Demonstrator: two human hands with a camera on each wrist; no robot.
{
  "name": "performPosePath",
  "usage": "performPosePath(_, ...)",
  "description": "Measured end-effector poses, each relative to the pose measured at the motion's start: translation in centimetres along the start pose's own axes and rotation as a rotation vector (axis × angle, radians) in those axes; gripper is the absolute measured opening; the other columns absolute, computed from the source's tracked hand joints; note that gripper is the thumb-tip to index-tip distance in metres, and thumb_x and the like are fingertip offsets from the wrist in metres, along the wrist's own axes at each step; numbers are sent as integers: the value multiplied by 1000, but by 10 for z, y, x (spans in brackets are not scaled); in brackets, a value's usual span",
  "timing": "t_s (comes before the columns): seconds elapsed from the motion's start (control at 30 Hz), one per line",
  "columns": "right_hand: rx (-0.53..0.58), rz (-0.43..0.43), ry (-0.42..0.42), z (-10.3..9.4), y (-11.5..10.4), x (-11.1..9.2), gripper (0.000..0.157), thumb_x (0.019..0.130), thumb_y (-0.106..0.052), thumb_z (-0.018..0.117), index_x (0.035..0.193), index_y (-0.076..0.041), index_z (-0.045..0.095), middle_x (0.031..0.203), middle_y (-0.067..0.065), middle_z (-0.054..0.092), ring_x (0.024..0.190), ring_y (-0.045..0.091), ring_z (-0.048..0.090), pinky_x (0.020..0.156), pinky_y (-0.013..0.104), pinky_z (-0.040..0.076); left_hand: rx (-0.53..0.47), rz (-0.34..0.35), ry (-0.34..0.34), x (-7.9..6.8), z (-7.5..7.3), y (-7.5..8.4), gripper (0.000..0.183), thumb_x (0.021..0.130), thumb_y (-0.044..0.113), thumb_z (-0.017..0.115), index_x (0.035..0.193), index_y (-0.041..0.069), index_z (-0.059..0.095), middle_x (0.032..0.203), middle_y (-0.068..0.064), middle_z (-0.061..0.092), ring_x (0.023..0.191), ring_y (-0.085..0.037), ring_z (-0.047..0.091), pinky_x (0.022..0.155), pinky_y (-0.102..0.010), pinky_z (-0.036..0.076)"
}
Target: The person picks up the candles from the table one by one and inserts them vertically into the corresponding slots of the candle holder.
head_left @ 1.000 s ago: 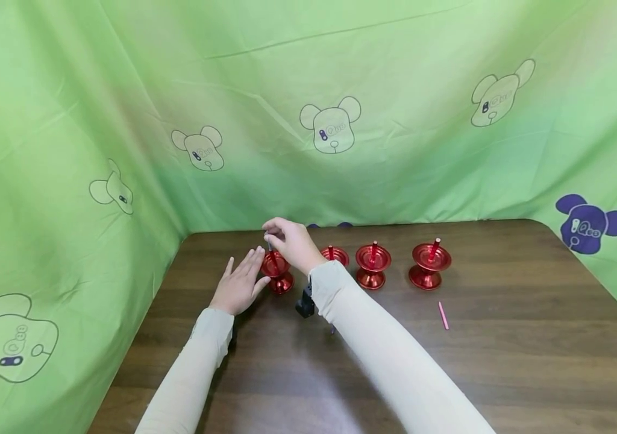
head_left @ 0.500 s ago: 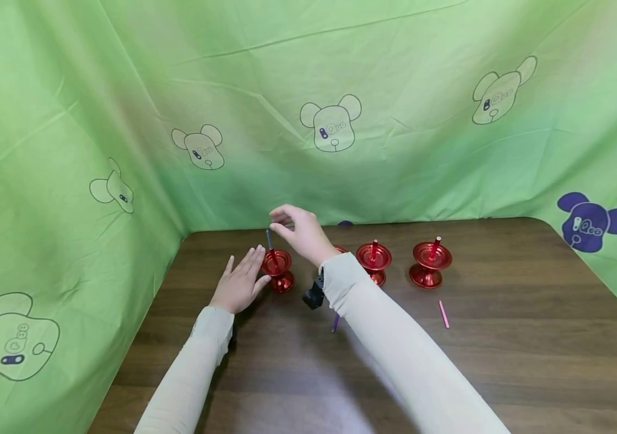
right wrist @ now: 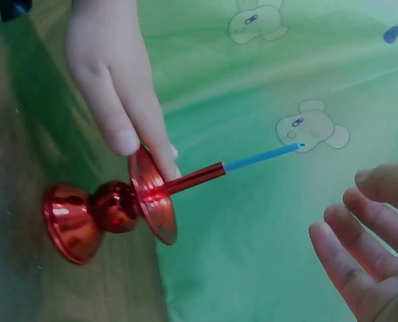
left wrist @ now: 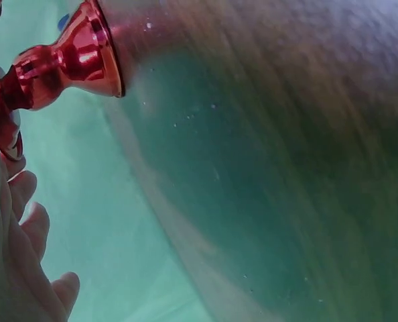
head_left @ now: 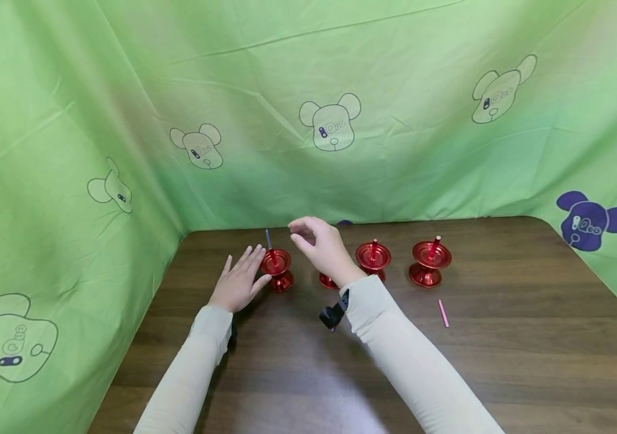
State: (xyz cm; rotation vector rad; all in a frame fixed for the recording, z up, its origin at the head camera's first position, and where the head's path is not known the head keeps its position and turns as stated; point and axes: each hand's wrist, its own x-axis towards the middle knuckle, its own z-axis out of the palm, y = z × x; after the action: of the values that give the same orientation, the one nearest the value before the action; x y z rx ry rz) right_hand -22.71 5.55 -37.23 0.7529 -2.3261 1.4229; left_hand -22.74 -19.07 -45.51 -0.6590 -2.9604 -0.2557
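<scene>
In the head view, a thin blue candle [head_left: 268, 239] stands in the upright tube of the leftmost red metal candle holder [head_left: 281, 281]. The right wrist view shows the blue candle [right wrist: 262, 157] standing out of the red tube above the dish. My left hand [head_left: 237, 282] rests against that holder's dish with its fingers straight. The thumb lies at the near rim and the other fingers at the left side. To the right of the candle, my right hand [head_left: 323, 246] is raised, fingers loosely bent, holding nothing; a gap separates it from the candle.
My right hand and forearm partly cover a second red holder [head_left: 328, 281]. Further right stand a third holder [head_left: 372, 258] and a fourth [head_left: 430, 258], both without candles. A pink candle [head_left: 443, 313] lies on the wooden table [head_left: 504, 361]. Green printed cloth [head_left: 265, 150] hangs behind and at the sides.
My right hand has let go of the blue candle and moved right, away from it. The candle stays upright in the holder. My left hand has kept its place at the dish.
</scene>
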Motion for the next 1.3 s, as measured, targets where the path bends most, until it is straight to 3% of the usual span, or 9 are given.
performPosePath(0.23,-36,12,56,-2,6,-31,17,95,-3,68,111,-3,72,106,10,71,97,23,69,84,36,59,-43,-34,-4,1,3,1,72,106,53,42,162,12,24,168,-4,21,156,-24,14,120,-64,13)
performPosePath(0.4,-58,37,63,-4,6,-49,17,92,-2,70,108,-5,73,102,7,71,94,20,69,81,34,59,-60,-54,53,-5,3,3,70,106,52,43,162,13,27,167,-5,26,155,-25,18,120,-64,14)
performPosePath(0.53,-68,56,66,-5,8,-63,16,91,0,71,106,-5,73,102,7,71,93,20,68,79,32,60,-59,-40,160,-11,1,8,64,106,47,46,159,13,34,162,-7,36,152,-27,28,119,-63,19)
performPosePath(0.73,-97,146,68,-4,13,-86,13,89,0,73,101,-5,72,96,6,70,88,19,68,75,33,60,-30,45,416,-20,-3,18,48,106,35,50,146,8,52,143,-13,56,132,-32,52,114,-59,33)
performPosePath(0.93,-112,256,64,0,23,-104,14,86,1,74,100,0,71,92,9,70,82,22,71,76,36,61,2,180,585,-22,-4,31,52,110,41,32,133,4,60,131,-14,63,119,-32,61,106,-55,45)
performPosePath(1.1,-151,311,74,2,29,-111,14,84,3,73,97,2,71,88,10,70,77,23,71,76,39,60,19,263,601,-21,-5,45,54,111,41,28,132,4,61,130,-13,63,117,-30,61,106,-53,45)
performPosePath(1.3,-208,376,52,3,34,-115,14,83,1,74,96,1,70,86,10,69,75,22,70,75,40,58,41,304,536,-14,-4,61,40,105,31,52,135,6,61,132,-13,63,122,-30,59,109,-50,44)
